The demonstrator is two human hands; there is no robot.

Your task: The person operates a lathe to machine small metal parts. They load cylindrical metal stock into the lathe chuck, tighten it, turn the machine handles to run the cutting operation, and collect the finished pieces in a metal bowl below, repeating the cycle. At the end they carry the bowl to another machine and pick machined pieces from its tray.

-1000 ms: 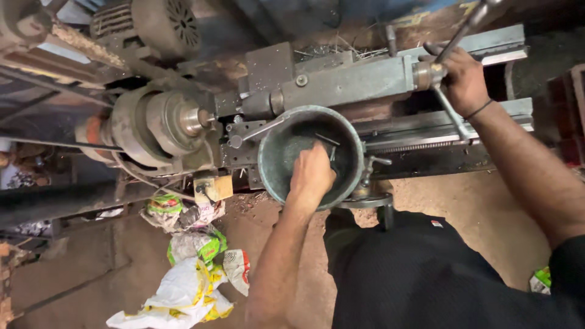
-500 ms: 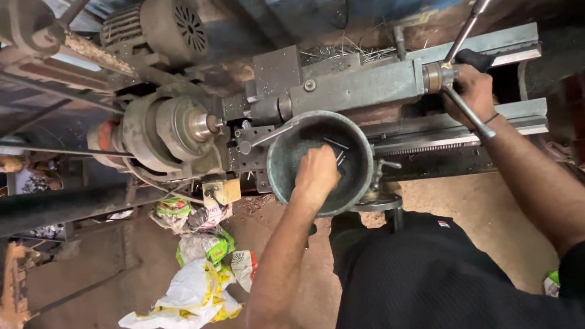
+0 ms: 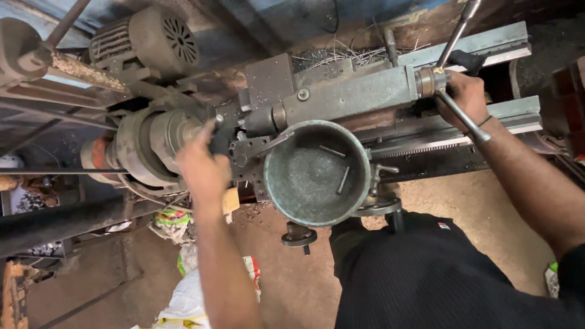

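Our left hand (image 3: 201, 167) has left the bowl (image 3: 317, 173) and now grasps the chuck (image 3: 155, 143); our right hand (image 3: 466, 97) grips the handle (image 3: 460, 116).

The round metal bowl (image 3: 317, 173) sat open-topped on the lathe, reachable from above. To its left the chuck (image 3: 149, 146) crowded the left hand (image 3: 201, 167); to its right a crank handle (image 3: 463, 119) barred the way.

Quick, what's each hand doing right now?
Left hand: at the lathe chuck; grip cannot be told.
Right hand: closed on the tailstock handle.
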